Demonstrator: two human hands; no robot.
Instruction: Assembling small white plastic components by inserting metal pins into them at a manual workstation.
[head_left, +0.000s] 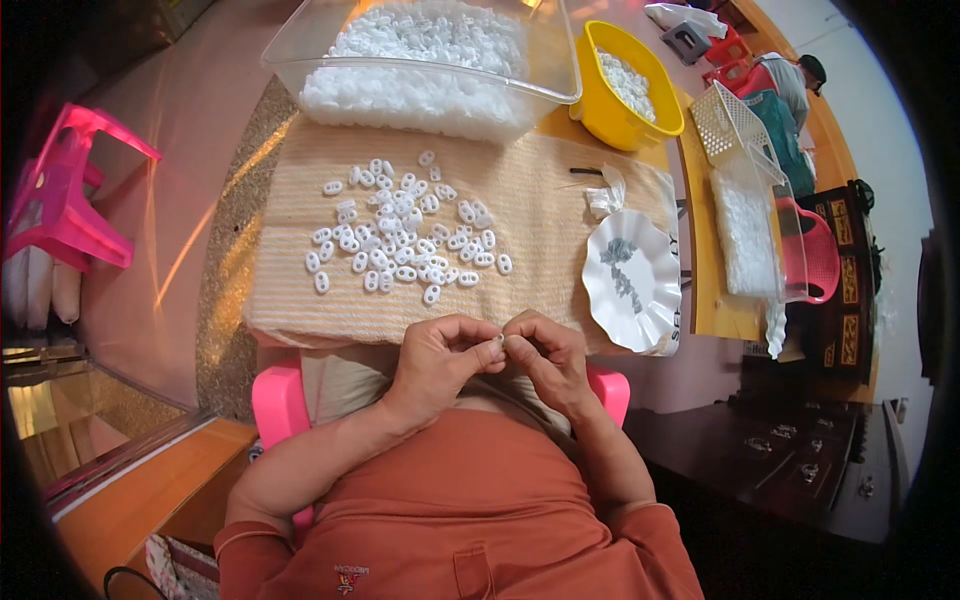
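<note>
My left hand (437, 357) and my right hand (548, 358) meet in front of my body, just past the near edge of the cloth-covered table (540, 240). Fingertips of both are pinched together around a tiny whitish piece (500, 340), mostly hidden by the fingers. Its kind does not show. On the striped cloth ahead lies a loose heap of small white oval plastic pieces (400, 225), each with two dark holes or spots. To the right, a white plate (655, 260) with a wavy rim holds small greyish, see-through bits (622, 270).
A clear bin (285, 62) full of white pieces stands at the far edge, beside a yellow basin (600, 118) with more. Crumpled white wrapping (604, 196) lies above the plate. Pink stool (70, 200) at left. Another person (790, 85) sits at far right by a second table (712, 310).
</note>
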